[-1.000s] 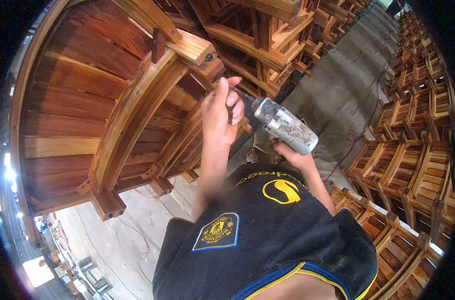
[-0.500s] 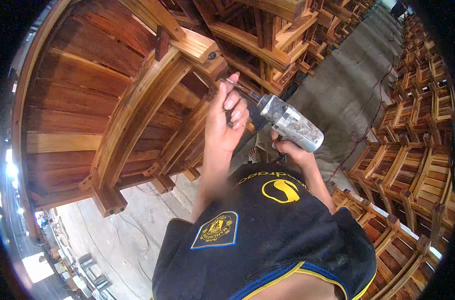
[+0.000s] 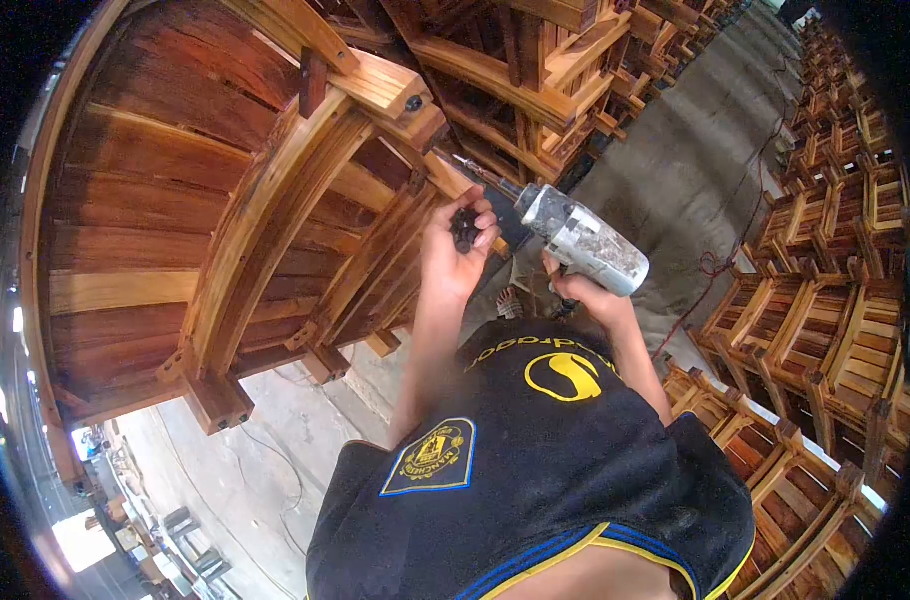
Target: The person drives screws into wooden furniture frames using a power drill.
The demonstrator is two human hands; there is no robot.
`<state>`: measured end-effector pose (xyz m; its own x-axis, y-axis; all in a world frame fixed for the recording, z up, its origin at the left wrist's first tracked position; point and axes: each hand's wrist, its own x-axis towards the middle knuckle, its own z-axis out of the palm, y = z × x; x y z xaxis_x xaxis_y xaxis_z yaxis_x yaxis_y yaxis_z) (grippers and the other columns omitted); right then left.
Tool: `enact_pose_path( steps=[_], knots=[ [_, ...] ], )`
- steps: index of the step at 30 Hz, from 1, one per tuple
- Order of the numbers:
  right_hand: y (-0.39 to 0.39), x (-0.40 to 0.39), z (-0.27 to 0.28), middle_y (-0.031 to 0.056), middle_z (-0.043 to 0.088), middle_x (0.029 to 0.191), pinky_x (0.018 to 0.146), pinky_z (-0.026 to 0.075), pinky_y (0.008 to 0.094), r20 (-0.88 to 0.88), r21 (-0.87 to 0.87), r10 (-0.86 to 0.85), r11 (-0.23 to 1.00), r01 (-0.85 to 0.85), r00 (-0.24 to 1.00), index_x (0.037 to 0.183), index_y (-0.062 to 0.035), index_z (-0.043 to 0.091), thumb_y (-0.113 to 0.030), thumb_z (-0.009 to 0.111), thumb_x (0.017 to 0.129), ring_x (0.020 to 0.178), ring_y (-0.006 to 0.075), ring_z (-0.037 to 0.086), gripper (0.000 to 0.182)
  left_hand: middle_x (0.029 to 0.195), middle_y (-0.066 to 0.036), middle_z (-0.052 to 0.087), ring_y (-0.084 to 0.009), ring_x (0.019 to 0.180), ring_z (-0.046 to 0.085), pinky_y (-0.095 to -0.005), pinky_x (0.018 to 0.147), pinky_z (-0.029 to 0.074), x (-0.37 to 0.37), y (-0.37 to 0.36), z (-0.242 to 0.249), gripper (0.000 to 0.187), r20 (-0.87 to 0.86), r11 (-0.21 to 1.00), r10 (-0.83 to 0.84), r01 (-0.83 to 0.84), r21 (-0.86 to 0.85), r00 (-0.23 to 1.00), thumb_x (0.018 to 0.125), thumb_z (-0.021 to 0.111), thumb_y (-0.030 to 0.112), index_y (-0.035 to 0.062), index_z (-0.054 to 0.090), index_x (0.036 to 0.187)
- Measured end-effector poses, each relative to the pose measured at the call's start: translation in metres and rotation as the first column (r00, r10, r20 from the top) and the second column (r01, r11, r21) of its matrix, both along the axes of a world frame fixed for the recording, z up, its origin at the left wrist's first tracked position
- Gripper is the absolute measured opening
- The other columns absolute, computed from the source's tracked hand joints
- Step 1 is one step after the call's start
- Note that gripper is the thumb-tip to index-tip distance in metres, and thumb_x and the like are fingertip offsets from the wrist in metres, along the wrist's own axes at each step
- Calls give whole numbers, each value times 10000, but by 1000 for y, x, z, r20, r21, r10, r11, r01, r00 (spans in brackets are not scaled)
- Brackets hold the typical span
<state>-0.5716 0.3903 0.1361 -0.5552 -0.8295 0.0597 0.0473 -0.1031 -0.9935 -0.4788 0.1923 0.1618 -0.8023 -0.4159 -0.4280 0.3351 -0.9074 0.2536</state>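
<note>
From the head camera, my left hand [image 3: 457,250] was half curled around a small clutch of dark screws [image 3: 465,228], held just beside the curved wooden frame [image 3: 275,215], while my right hand [image 3: 587,292] was closed on the grip of the drill [image 3: 578,240], its bit [image 3: 475,170] pointing at the frame near the block with the bolt [image 3: 413,103] but not touching it. I judged the fastening part done: that bolt was in, screws remained in my palm, none was loaded on the bit.
</note>
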Motion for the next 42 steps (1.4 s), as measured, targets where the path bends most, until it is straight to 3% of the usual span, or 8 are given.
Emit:
enact_pose_path(
  steps=[2, 5, 17, 19, 23, 26, 36, 42],
  knots=[
    [-4, 3, 4, 13, 556, 812, 574, 383, 242, 85, -29, -25, 999, 28, 996, 924, -22, 588, 36, 557, 670, 668, 97, 488, 262, 785, -71, 454, -155, 646, 440, -240, 469, 337, 2, -3, -8, 209, -4, 998, -57, 57, -41, 998, 949, 416, 130, -40, 496, 1040],
    [5, -7, -17, 75, 676, 921, 781, 485, 323, -14, 43, 45, 998, -44, 999, 1076, -17, 654, -96, 679, 745, 851, 203, 636, 340, 772, -60, 447, -144, 627, 438, -237, 459, 335, 5, -1, -10, 177, -85, 990, -63, 51, -135, 994, 962, 426, 132, -23, 497, 1009],
    [4, -7, -19, 52, 672, 982, 829, 474, 331, 10, 64, 57, 996, -57, 998, 1036, -41, 665, -103, 676, 739, 921, 196, 627, 303, 804, -82, 481, -159, 633, 450, -244, 477, 350, 7, -8, -15, 148, 3, 997, -3, 3, -79, 1000, 922, 451, 157, 18, 496, 942],
    [3, -5, -17, 51, 673, 969, 822, 476, 330, 72, 41, 53, 998, -56, 996, 1025, -38, 665, -96, 674, 733, 910, 195, 629, 298, 801, -81, 476, -155, 638, 448, -238, 477, 342, 8, -7, -21, 177, 7, 990, 5, -4, -139, 1000, 957, 441, 206, 38, 493, 933],
    [4, -5, -15, 50, 678, 941, 801, 483, 324, -53, 90, 58, 995, -53, 997, 1028, -35, 668, -76, 668, 735, 883, 185, 633, 296, 773, -63, 458, -143, 621, 438, -228, 456, 318, 10, -3, -18, 280, 43, 978, 26, -16, -210, 999, 1009, 399, 329, 83, 483, 906],
    [4, -4, -15, 51, 681, 934, 794, 487, 324, -49, 57, 66, 996, -63, 997, 1042, -37, 669, -67, 667, 744, 875, 180, 636, 299, 725, -18, 422, -112, 544, 388, -226, 414, 300, 11, -6, -20, 303, 64, 966, -23, 39, -255, 998, 982, 438, 421, 125, 473, 927],
    [9, -1, -15, 67, 664, 1081, 918, 445, 345, -60, 41, 8, 999, -5, 998, 1090, -38, 655, -115, 697, 753, 1016, 208, 607, 348, 613, 29, 423, -85, 457, 362, -210, 360, 255, 11, -21, -6, 361, 118, 977, -38, 62, -203, 992, 916, 549, 468, 110, 530, 873],
    [11, 0, -25, 79, 670, 1067, 917, 446, 357, -162, 107, 47, 994, -30, 986, 1047, -57, 669, -132, 681, 718, 1011, 238, 616, 338, 594, 35, 417, -69, 453, 367, -198, 383, 232, 9, -23, 22, 421, 164, 924, -14, 75, -375, 986, 918, 535, 504, 91, 529, 839]
  ],
)
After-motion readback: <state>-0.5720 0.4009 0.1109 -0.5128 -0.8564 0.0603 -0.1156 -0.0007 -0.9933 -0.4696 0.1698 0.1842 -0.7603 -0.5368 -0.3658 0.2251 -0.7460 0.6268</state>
